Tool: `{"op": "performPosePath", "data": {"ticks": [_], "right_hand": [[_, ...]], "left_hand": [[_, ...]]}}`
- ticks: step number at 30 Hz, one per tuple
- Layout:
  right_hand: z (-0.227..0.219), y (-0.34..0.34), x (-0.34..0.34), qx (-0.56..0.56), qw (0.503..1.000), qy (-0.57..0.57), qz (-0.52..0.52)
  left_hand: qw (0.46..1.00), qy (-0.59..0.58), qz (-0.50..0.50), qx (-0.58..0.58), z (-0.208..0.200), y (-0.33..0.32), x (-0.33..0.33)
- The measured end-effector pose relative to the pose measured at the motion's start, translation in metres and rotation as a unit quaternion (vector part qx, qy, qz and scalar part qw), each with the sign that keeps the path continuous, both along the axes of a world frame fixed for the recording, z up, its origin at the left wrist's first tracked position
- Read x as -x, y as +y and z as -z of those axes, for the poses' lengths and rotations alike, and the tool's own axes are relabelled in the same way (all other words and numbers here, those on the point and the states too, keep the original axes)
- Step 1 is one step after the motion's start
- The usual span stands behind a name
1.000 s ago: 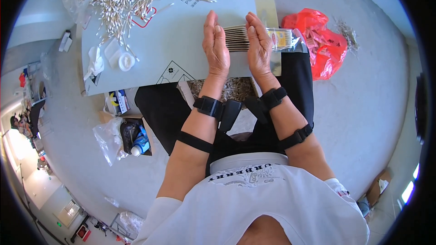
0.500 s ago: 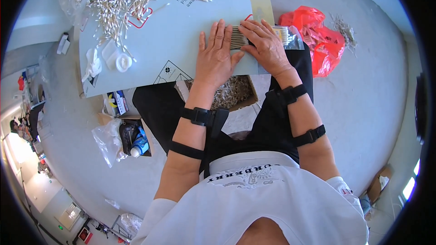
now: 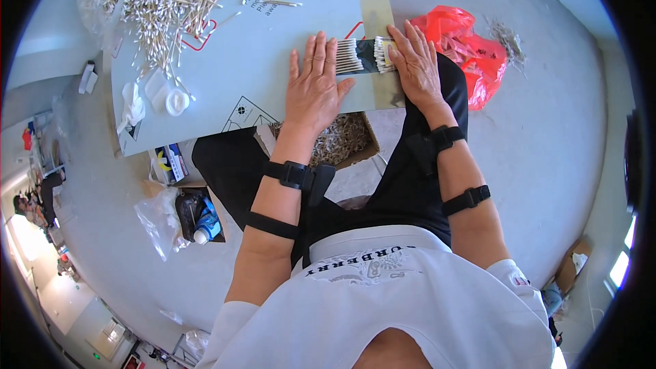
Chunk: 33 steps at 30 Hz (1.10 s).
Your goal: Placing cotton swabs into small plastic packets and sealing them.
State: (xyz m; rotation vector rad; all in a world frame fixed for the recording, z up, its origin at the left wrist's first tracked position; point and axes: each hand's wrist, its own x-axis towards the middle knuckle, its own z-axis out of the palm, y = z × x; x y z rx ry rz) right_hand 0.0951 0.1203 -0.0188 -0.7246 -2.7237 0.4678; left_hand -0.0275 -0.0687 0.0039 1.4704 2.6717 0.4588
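I saw the left hand (image 3: 316, 82) lying flat on the table (image 3: 260, 61), fingers close together and thumb out, beside a neat row of cotton swabs (image 3: 348, 58). It seemed like a little wall, so the swabs would not slide. The right hand (image 3: 418, 72) was stretched out, partly over a smaller bunch of swabs (image 3: 380, 55); I couldn't tell if it gripped them. A dark strip (image 3: 367, 56) lay between. The big swab pile (image 3: 174, 10) was up left, maybe for easy reach.
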Motion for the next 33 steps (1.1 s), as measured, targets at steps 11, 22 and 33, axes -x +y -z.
{"op": "performPosePath", "data": {"ticks": [11,22,33], "right_hand": [[-0.001,-0.006,0.004,0.074,0.997,0.025,0.012],[0.013,0.016,0.002,0.186,0.945,0.233,0.132],[0.026,0.013,0.013,0.517,0.791,0.28,0.169]], "left_hand": [[0.999,-0.034,0.02,-0.004,0.0,0.031,-0.024],[0.949,-0.193,-0.035,-0.245,0.006,0.045,-0.021],[0.81,-0.364,-0.103,-0.448,0.004,0.077,-0.032]]}}
